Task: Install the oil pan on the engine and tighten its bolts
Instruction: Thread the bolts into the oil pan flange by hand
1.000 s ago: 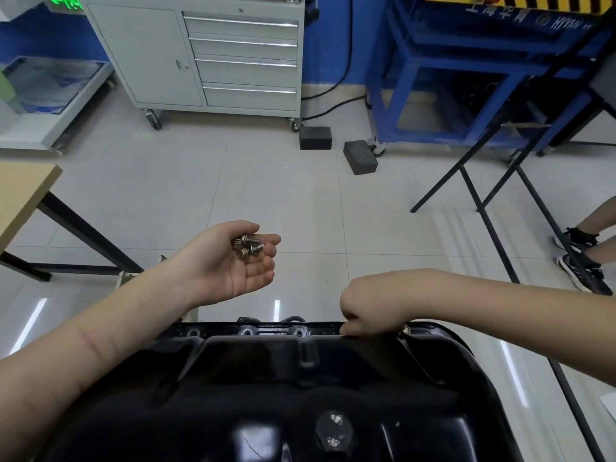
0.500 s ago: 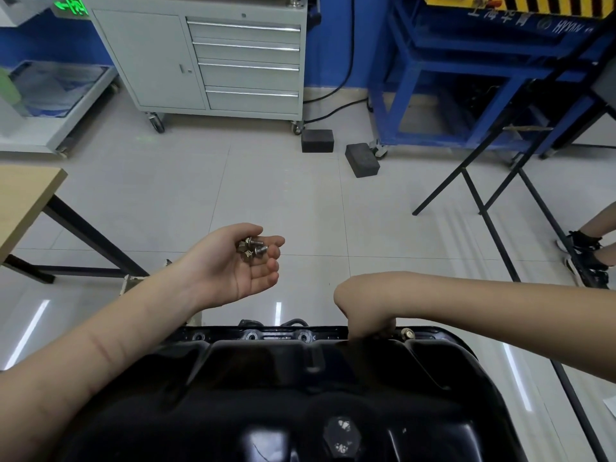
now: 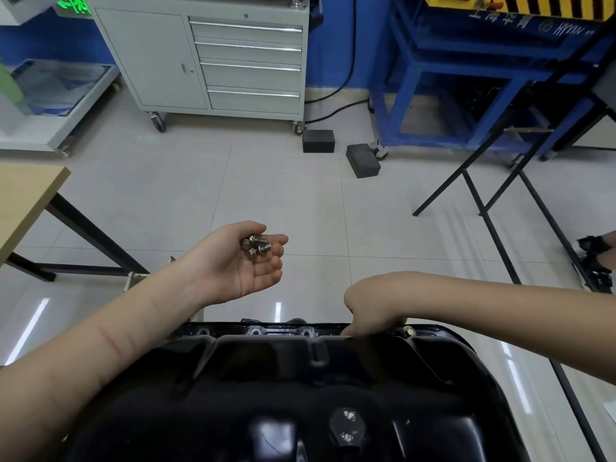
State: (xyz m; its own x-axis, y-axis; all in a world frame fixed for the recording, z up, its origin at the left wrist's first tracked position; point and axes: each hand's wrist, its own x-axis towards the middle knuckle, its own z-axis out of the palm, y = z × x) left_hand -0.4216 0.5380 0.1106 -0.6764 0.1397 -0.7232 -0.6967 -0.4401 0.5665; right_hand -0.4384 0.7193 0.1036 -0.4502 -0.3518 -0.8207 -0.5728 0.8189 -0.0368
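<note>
A glossy black oil pan (image 3: 283, 395) fills the bottom of the view, with a hex drain plug (image 3: 347, 421) on its near face. Its far flange (image 3: 263, 330) shows several bolt holes. My left hand (image 3: 243, 261) floats palm up above and beyond the pan, cupping a few silver flange bolts (image 3: 256, 246). My right hand (image 3: 370, 308) is bent down at the wrist onto the flange's far right stretch, fingers closed and hidden behind the pan's edge; what they pinch is hidden. A brass-coloured bolt (image 3: 409, 331) stands in the flange just right of that hand.
A wooden table (image 3: 23, 198) with black legs stands at left. A grey wheeled drawer cabinet (image 3: 233, 58) and a blue steel frame (image 3: 466, 105) line the back. Two black blocks (image 3: 362, 160) lie on the tiled floor. Black stand legs (image 3: 493, 225) and another person's shoes (image 3: 596, 258) are at right.
My right hand has curled further down onto the flange, its wrist rising, and the bolt beside it has come into sight. The left hand has barely moved.
</note>
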